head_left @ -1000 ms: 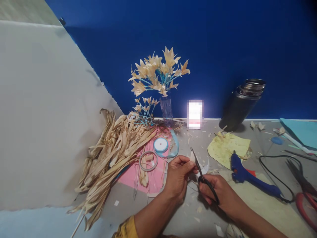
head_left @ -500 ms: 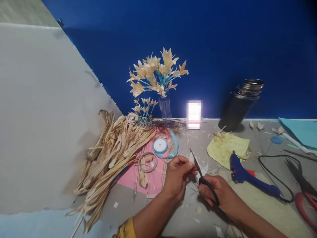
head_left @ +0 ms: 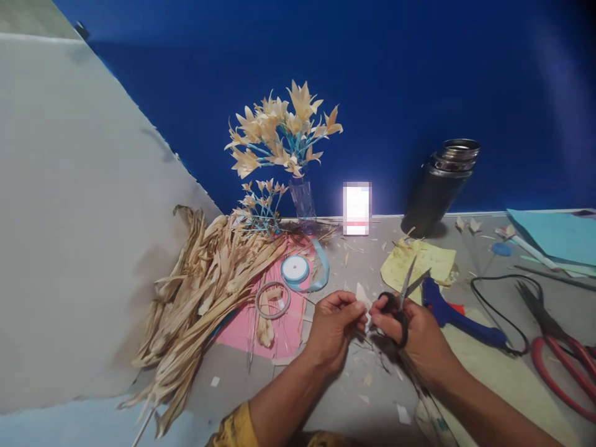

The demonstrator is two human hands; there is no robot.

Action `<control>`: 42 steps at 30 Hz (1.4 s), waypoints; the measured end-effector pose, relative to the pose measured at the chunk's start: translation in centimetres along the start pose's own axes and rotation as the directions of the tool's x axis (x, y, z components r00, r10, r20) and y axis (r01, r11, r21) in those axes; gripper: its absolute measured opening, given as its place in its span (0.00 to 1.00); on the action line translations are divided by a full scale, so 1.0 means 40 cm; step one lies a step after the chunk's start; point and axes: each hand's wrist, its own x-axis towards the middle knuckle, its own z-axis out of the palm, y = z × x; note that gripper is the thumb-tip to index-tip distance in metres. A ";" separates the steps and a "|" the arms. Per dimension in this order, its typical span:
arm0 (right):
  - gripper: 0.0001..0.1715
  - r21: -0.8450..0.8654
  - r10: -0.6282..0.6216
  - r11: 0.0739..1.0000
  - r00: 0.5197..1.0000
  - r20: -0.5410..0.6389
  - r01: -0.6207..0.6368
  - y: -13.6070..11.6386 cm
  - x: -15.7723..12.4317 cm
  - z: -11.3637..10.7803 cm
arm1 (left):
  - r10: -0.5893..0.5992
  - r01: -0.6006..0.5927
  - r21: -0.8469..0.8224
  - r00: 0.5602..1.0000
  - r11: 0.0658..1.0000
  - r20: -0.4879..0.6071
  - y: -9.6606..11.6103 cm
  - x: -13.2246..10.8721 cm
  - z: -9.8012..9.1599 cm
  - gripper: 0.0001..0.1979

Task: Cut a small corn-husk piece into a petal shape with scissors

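My left hand [head_left: 336,326] pinches a small pale piece with a pointed tip [head_left: 362,297], seemingly a cut bit of corn husk or paper. In my right hand [head_left: 416,332] is a pair of small black-handled scissors [head_left: 404,292], its blades spread and pointing up, away from the piece. My right fingertips come close to the pale piece too; whether they touch it I cannot tell. To the left of my hands lie a roll of light blue ribbon [head_left: 295,270] and a grey ring of tape [head_left: 272,300] on a pink sheet [head_left: 231,334].
Dried corn husks [head_left: 205,279] heap at the left. Husk flowers [head_left: 284,127] stand in a clear vase [head_left: 302,198] at the back. A bright screen [head_left: 357,210], a dark flask [head_left: 435,195], a blue glue gun [head_left: 465,320] and red-handled scissors [head_left: 559,360] are further right.
The small scissors have swung from beside the pale piece to the right, blades now spread and pointing up. My right fingers have moved nearer the piece. The whole view has shifted slightly.
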 end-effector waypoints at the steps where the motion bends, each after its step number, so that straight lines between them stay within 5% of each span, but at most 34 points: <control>1: 0.23 0.012 0.000 1.000 1.000 -0.003 0.000 0.000 0.001 -0.002 | -0.004 0.004 0.021 1.000 1.000 0.005 -0.004 -0.001 0.002 0.18; 18: 0.20 0.090 0.031 0.995 0.989 0.145 -0.044 0.016 -0.010 -0.013 | -0.134 0.113 0.178 0.985 0.977 0.110 0.013 -0.004 -0.005 0.14; 25: 0.20 0.118 0.054 0.991 0.998 0.017 -0.056 0.030 0.001 -0.027 | -0.132 0.116 0.174 0.988 0.978 0.086 0.020 -0.005 -0.003 0.13; 28: 0.24 0.043 0.061 0.997 0.995 0.078 -0.065 0.030 0.004 -0.033 | -0.104 0.098 0.088 0.992 0.991 0.068 0.029 -0.001 -0.008 0.12; 31: 0.31 -0.075 -0.017 0.996 0.951 0.309 0.042 0.025 0.001 -0.039 | -0.084 0.083 0.013 0.994 0.996 0.068 0.040 0.004 -0.015 0.11; 34: 0.36 -0.163 0.042 0.986 0.882 0.470 0.040 0.019 -0.003 -0.042 | -0.067 0.068 -0.014 0.994 0.998 0.084 0.053 0.008 -0.024 0.09; 38: 0.39 -0.215 0.111 0.976 0.798 0.593 0.024 0.020 -0.002 -0.047 | -0.032 0.025 0.061 0.991 0.998 0.129 0.070 0.010 -0.032 0.06; 42: 0.39 -0.231 0.133 0.973 0.763 0.633 0.022 0.029 0.001 -0.051 | -0.027 0.010 0.130 0.991 0.991 0.130 0.078 0.012 -0.034 0.06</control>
